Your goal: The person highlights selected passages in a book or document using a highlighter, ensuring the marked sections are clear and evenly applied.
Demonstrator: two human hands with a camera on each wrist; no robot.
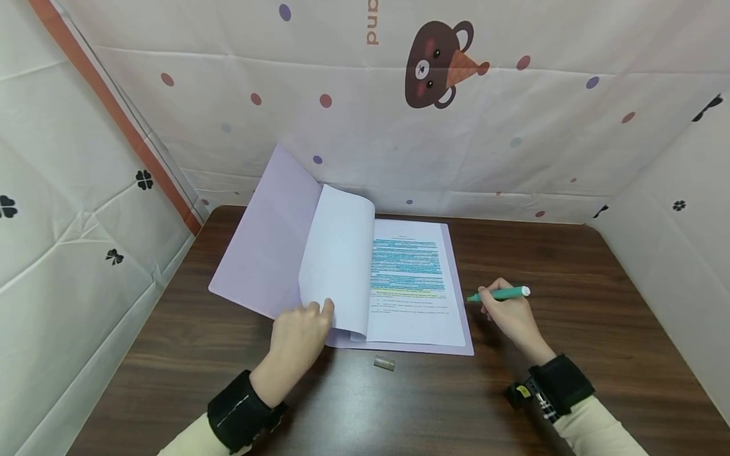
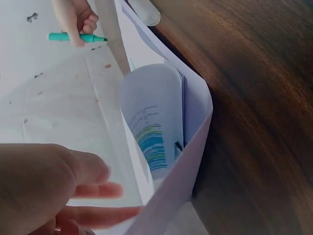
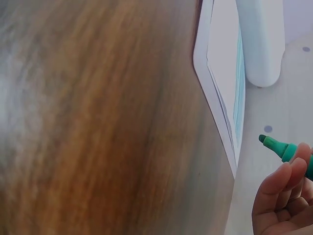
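Note:
A lilac folder (image 1: 268,228) lies spread on the table with its cover tilted up at the left. Inside, a printed page (image 1: 410,316) carries blue and yellow highlighted lines. Turned leaves (image 1: 339,253) curl over toward the cover, blank side showing. My left hand (image 1: 302,335) is at their lower edge, an index finger extended against the paper; in the left wrist view its fingers (image 2: 98,215) look fairly straight beside the folder's edge. My right hand (image 1: 510,313) pinches an uncapped green highlighter (image 1: 504,294) right of the folder, its dark green tip (image 3: 262,138) pointing left toward the page.
A small grey cylindrical piece (image 1: 384,363) lies on the brown wooden table (image 1: 445,405) just below the folder. White patterned cloth (image 1: 353,133) rises behind the table's back edge, with more cloth at both sides. Black bands (image 1: 239,411) wrap both wrists.

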